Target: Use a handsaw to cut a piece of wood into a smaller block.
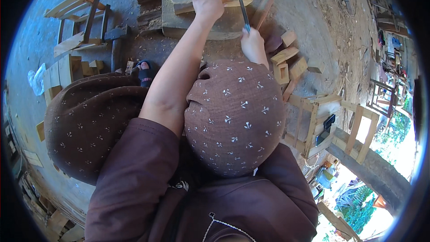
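Note:
My left hand (208, 3) bears down on a pale wooden piece (183, 3), its fingers over the far edge and its thumb out to the right. The piece lies across a wide, flat wooden block (179, 23). In my right hand (253, 44) is a long, narrow, dark blade-like tool (241, 1), bluish near the grip. It points away from me and crosses the right part of the wooden piece. I see it almost edge-on, so its exact kind is unclear. My right fingers are closed round its near end, partly hidden by my knee.
A small slatted wooden chair (83, 15) stands at far left, with a hammer (117, 40) beside it. Wood offcuts (286, 56) are heaped right of my knee. Farther right is a wooden frame (309, 123) with a phone on it. Shavings litter the floor.

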{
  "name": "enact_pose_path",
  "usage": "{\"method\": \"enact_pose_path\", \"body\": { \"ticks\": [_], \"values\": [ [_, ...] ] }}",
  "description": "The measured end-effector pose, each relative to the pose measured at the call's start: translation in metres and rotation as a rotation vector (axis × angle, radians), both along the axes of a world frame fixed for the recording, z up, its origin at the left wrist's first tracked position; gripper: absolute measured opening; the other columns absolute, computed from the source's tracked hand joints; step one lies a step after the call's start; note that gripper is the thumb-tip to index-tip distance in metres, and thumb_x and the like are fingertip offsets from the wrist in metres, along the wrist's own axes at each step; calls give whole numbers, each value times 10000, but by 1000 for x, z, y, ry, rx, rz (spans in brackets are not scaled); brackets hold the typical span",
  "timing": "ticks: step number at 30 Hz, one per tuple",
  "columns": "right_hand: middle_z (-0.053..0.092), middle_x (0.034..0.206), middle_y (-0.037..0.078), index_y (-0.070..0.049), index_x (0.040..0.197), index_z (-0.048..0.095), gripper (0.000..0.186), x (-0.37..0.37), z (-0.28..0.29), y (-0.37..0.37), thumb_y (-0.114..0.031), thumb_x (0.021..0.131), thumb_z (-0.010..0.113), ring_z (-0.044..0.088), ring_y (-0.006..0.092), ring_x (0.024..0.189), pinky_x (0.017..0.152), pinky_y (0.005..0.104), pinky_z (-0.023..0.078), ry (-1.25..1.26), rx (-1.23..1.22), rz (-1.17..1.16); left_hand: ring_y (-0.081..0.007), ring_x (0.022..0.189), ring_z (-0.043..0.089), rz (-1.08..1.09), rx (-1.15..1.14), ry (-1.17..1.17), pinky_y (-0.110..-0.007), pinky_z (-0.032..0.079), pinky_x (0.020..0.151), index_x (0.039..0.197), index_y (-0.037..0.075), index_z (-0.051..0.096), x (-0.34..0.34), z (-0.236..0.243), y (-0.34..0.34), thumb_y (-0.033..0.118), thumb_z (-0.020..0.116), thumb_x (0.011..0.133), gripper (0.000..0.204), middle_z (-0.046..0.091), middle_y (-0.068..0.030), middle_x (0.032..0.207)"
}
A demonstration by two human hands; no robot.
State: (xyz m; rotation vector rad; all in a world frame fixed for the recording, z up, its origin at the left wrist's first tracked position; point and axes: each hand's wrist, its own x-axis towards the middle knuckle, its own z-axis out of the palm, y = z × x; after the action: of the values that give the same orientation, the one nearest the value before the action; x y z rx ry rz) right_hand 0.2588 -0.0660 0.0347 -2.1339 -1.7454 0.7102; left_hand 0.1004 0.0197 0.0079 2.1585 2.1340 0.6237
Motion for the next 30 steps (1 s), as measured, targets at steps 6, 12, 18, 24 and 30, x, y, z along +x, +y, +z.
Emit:
{"method": "enact_pose_path", "body": {
  "ticks": [6, 12, 18, 24, 30],
  "values": [
    [624, 1005, 320, 50, 1011, 610, 349, -23, 15, 42, -258, 964, 451, 591, 469, 995, 850, 524, 462, -48, -38, 50, -299, 1068, 494, 20, -44, 30, -461, 294, 922, 1277, 346, 532, 1, 1, 0, 412, 721, 770, 545, 571, -113, 1056],
    [635, 919, 307, 35, 945, 542, 289, -21, 14, 10, -234, 973, 440, 613, 456, 943, 804, 532, 471, -11, 33, -38, -299, 1085, 495, -13, 8, 44, -483, 281, 929, 1287, 283, 510, 3, 0, -3, 427, 661, 821, 510, 572, -131, 1086],
    [653, 816, 266, 4, 954, 542, 222, -30, 25, 10, -200, 963, 454, 641, 450, 836, 734, 537, 495, -166, 138, 55, -304, 1089, 491, -6, 115, -16, -488, 258, 954, 1240, 158, 529, -2, -15, 0, 502, 573, 862, 514, 578, -147, 1078],
    [660, 790, 248, -13, 976, 542, 195, -31, 33, 17, -186, 957, 454, 656, 434, 792, 697, 533, 515, -293, 172, 25, -318, 1098, 492, -48, -2, -31, -479, 246, 953, 1183, 92, 525, 3, -6, 0, 511, 549, 878, 519, 574, -162, 1099],
    [660, 788, 251, -24, 980, 521, 185, -31, 33, 13, -193, 959, 447, 658, 435, 786, 683, 530, 522, -219, 143, 8, -311, 1083, 485, -39, 51, -79, -469, 256, 949, 1118, 81, 534, 0, -6, -5, 463, 640, 821, 495, 577, -156, 1064]
  ]
}}
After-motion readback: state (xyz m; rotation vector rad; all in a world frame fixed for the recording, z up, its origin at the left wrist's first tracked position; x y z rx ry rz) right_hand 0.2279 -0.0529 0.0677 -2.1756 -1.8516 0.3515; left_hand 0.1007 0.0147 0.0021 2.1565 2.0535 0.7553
